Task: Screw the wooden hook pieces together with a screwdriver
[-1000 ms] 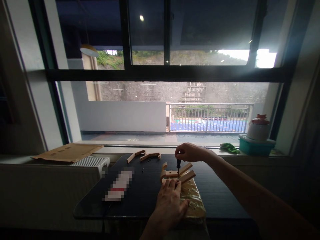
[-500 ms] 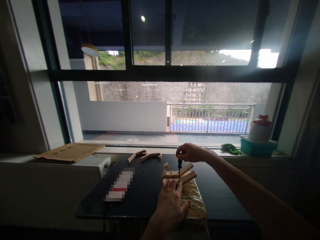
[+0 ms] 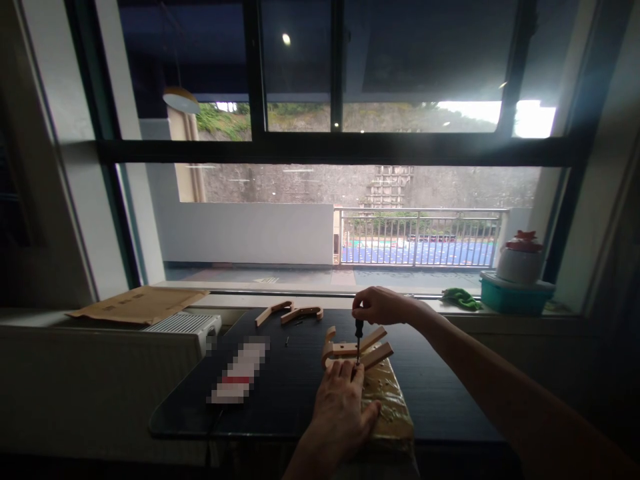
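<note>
My right hand (image 3: 379, 305) grips the black handle of a screwdriver (image 3: 359, 329) from above. The shaft stands upright, its tip down at a wooden hook (image 3: 379, 357) beside my left fingertips. My left hand (image 3: 339, 404) holds that hook down on a block wrapped in shiny brown tape (image 3: 395, 403), its thumb resting on the block. The fingers cover part of the hook, so the screw under the tip cannot be made out. Just behind it lies another wooden hook (image 3: 344, 348) with a dark hole in it.
Two curved wooden hooks (image 3: 303, 313) and small dark screws (image 3: 287, 341) lie at the back of the black table (image 3: 240, 420). A blurred pinkish-white item (image 3: 240, 373) is at left. A green cloth (image 3: 461, 299) and a teal box (image 3: 517, 292) stand on the sill.
Almost nothing differs. Both hands keep their places, with the screwdriver upright at the same spot on the hook.
</note>
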Demonstrator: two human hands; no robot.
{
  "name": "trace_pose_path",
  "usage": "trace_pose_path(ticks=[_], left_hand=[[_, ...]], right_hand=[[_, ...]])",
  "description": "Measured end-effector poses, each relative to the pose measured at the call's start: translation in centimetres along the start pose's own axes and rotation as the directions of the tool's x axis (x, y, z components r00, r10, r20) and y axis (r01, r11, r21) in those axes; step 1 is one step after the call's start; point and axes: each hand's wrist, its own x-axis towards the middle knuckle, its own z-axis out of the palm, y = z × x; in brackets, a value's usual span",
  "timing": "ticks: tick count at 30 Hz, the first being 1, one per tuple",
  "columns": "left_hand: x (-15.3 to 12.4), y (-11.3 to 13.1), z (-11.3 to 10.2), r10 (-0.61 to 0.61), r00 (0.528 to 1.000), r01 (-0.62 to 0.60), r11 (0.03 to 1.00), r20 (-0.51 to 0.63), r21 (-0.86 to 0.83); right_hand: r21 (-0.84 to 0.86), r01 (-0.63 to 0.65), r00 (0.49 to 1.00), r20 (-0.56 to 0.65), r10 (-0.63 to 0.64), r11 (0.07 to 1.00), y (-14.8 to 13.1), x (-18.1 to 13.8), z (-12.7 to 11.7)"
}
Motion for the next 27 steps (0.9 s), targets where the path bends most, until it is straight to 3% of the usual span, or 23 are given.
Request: trace_pose_path(ticks=[20,27], left_hand=[[-0.2,0.2,-0.3,-0.013,1.000,0.014,1.000,0.012,-0.011],[-0.2,0.2,-0.1,-0.007,1.000,0.007,1.000,0.004,-0.008]], right_hand=[[-0.004,0.022,0.999,-0.024,-0.022,1.000,-0.6,-0.4,-0.1],[0.002,-0.006,0.999,-0.046,0.006,1.000,0.4,0.3,0.6]])
